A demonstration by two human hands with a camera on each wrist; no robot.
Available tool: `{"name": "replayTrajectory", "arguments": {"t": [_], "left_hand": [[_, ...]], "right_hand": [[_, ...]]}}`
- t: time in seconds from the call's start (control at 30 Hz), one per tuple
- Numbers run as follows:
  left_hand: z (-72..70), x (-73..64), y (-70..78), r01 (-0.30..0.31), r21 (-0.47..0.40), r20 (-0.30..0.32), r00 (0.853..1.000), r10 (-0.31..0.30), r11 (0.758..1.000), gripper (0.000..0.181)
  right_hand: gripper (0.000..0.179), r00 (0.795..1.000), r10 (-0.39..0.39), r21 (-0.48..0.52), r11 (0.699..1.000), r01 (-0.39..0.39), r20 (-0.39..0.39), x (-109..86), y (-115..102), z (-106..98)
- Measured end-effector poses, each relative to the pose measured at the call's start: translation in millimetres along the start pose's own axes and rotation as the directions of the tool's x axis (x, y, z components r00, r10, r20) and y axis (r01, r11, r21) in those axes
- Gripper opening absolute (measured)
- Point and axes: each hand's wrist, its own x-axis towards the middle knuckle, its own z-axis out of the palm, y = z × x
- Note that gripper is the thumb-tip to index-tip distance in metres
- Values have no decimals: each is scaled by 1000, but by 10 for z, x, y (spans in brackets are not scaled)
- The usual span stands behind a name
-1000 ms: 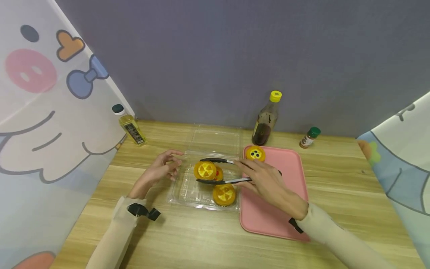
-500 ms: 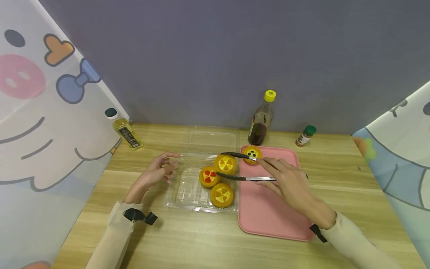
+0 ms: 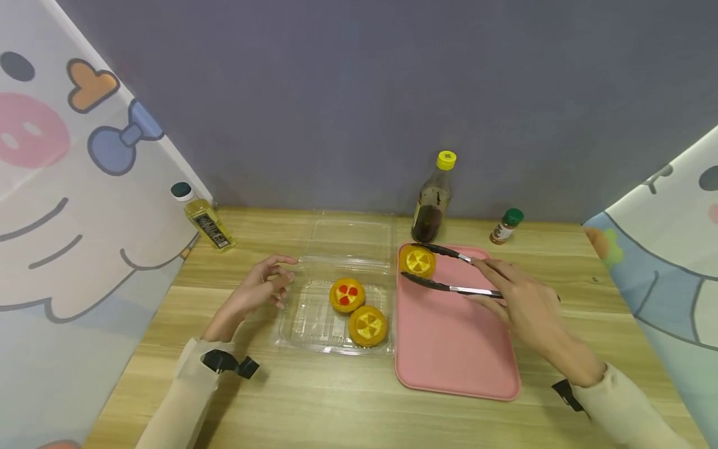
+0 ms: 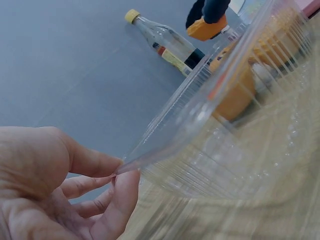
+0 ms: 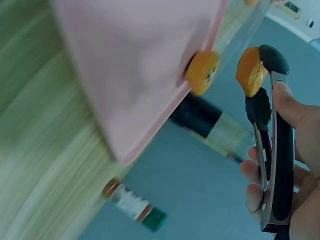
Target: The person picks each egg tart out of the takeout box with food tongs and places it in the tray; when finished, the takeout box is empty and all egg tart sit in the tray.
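My left hand (image 3: 260,288) pinches the rim of a clear plastic clamshell box (image 3: 311,315) between thumb and finger, plain in the left wrist view. Two tarts lie inside, a red-topped tart (image 3: 347,295) and an orange-topped tart (image 3: 367,325). In my right hand (image 3: 524,305) are black-tipped metal tongs (image 5: 282,175), their tips gripping another orange-topped tart (image 3: 417,262) above the far left corner of the pink tray (image 3: 460,343). The right wrist view shows this lifted tart apart from a dark-dotted tart (image 5: 202,72) on the tray, which it hides in the head view.
Behind the tray stands a dark sauce bottle (image 3: 430,209) with a yellow cap. A small green-capped spice jar (image 3: 506,227) is to its right, and an oil bottle (image 3: 207,222) at the far left. The box's raised lid (image 3: 352,237) reaches back toward the grey wall.
The right hand has carried the tart in the tongs rightward, out of the box and over the tray. The red-topped tart beneath came into full view. My left hand stayed at the box rim.
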Motion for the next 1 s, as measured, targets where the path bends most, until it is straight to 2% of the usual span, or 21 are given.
{"name": "replayTrajectory", "arguments": {"t": [0.17, 0.4, 0.63, 1.0], "left_hand": [[0, -38, -12, -9, -6, 2, 1000, 9, 1000, 45], [0, -33, -14, -16, -4, 2, 1000, 16, 1000, 44], [2, -28, -24, -12, -2, 2, 1000, 12, 1000, 43], [0, -20, -31, -19, 0, 2, 1000, 19, 1000, 41]], "right_hand": [[71, 997, 67, -13, 998, -66, 44, -105, 151, -56], [71, 981, 170, -21, 985, -169, 91, -243, 323, -105], [67, 980, 166, -36, 986, -163, 106, -342, 462, -97], [64, 967, 215, -49, 976, -210, 137, -415, 549, -40]]}}
